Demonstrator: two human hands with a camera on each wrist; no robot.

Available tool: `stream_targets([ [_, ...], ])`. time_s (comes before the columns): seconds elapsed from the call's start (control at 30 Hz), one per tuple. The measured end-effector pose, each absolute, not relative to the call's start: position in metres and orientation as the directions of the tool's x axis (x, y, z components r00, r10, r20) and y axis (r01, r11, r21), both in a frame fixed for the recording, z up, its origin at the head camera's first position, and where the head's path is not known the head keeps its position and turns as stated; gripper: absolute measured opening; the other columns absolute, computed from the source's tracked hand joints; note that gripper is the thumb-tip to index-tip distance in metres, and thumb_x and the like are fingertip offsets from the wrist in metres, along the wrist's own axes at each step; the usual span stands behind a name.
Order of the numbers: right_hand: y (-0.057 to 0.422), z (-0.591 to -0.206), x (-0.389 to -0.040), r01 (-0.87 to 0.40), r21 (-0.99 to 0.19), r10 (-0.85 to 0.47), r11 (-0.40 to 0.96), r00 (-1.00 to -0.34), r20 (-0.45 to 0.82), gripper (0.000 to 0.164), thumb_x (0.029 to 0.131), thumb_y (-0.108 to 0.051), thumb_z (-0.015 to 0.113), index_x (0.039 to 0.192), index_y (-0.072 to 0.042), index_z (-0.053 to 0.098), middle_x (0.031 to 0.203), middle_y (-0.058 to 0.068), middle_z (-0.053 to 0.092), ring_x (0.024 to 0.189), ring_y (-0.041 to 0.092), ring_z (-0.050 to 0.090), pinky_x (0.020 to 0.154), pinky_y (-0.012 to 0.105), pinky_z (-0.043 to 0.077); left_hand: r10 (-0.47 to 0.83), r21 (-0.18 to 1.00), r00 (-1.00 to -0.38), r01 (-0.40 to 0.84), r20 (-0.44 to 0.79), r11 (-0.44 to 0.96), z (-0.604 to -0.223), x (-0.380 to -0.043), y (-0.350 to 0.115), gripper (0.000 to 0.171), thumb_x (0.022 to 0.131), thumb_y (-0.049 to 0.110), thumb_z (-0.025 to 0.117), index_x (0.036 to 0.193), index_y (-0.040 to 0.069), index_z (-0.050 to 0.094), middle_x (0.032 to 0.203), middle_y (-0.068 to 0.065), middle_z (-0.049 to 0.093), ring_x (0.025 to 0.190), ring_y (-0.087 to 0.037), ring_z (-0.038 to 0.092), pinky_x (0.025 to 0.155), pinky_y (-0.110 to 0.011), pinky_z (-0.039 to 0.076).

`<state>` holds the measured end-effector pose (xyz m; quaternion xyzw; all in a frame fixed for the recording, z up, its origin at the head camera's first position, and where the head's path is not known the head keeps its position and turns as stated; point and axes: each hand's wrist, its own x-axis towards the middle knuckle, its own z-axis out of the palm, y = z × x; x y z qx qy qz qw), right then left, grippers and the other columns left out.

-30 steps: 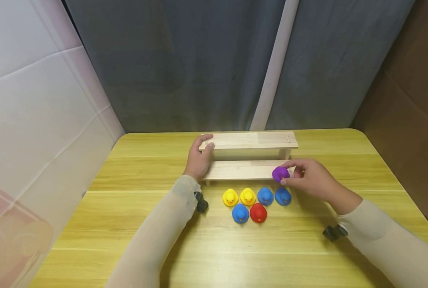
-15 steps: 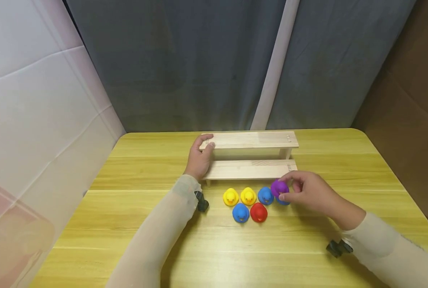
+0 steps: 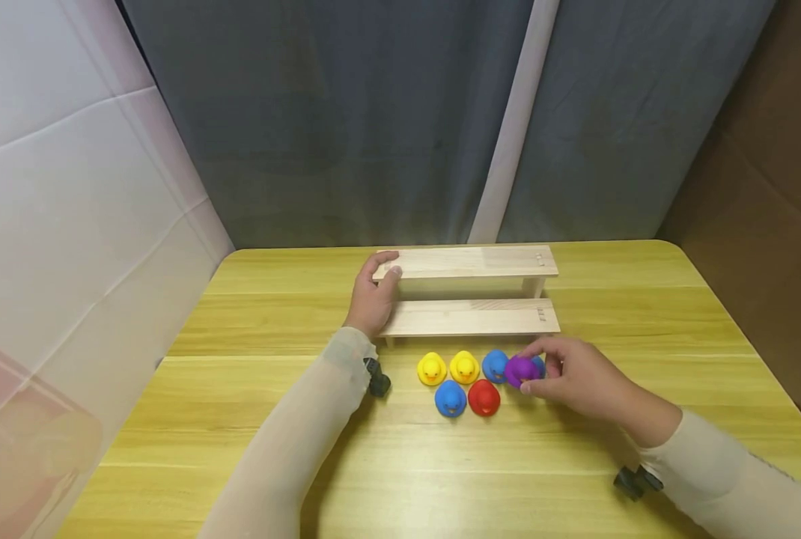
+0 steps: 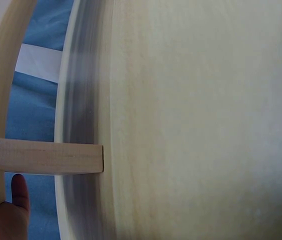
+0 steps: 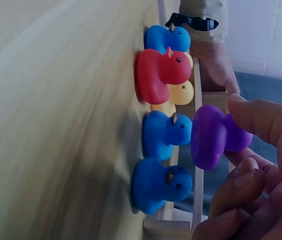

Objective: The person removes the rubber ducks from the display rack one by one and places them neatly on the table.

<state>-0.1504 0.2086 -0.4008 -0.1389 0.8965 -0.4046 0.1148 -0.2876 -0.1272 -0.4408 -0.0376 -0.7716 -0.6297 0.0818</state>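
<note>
My right hand (image 3: 585,374) pinches a purple rubber duck (image 3: 522,372) between thumb and fingers. In the right wrist view the purple duck (image 5: 212,137) is lifted above two blue ducks (image 5: 161,185). From the head view it overlaps the rightmost blue duck. My left hand (image 3: 372,296) grips the left end of a two-tier wooden shelf (image 3: 468,318), thumb at the front of the upper board and fingers over its end. The left wrist view catches part of that hand (image 4: 6,217) beside a wooden leg.
Two yellow ducks (image 3: 448,369) and two blue ducks form a row in front of the shelf. Nearer stand another blue duck (image 3: 451,399) and a red duck (image 3: 484,398). A grey curtain (image 3: 333,135) hangs behind the wooden table (image 3: 272,337).
My right hand has brought the purple duck from over the right end of the lower board towards me, to over the blue ducks. My left hand stays on the shelf.
</note>
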Motion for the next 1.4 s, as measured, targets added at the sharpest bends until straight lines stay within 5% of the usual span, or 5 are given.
stream_targets([
  [1.07, 0.203, -0.422, -0.137, -0.113, -0.770, -0.356, 0.628, -0.921, -0.156, 0.044, 0.080, -0.019, 0.091, 0.120, -0.009, 0.075, 0.067, -0.001, 0.051, 0.059, 0.012, 0.046, 0.050, 0.024, 0.037, -0.042, 0.966, -0.984, 0.160, 0.172, 0.204, -0.440, -0.287, -0.127, 0.034, 0.107, 0.026, 0.058, 0.141, 0.022, 0.061, 0.145, -0.007, 0.055, 0.097, -0.021, 0.054, 0.093, -0.035, 0.042],
  [1.4, 0.203, -0.427, -0.137, -0.140, -0.741, -0.367, 0.656, -0.918, -0.152, 0.040, 0.080, -0.018, 0.092, 0.116, -0.012, 0.076, 0.067, -0.003, 0.051, 0.059, 0.011, 0.047, 0.051, 0.024, 0.039, -0.047, 0.967, -0.986, 0.148, 0.161, 0.206, -0.439, -0.286, -0.125, 0.037, 0.107, 0.029, 0.058, 0.144, 0.023, 0.060, 0.139, -0.008, 0.057, 0.071, -0.016, 0.048, 0.074, -0.032, 0.041],
])
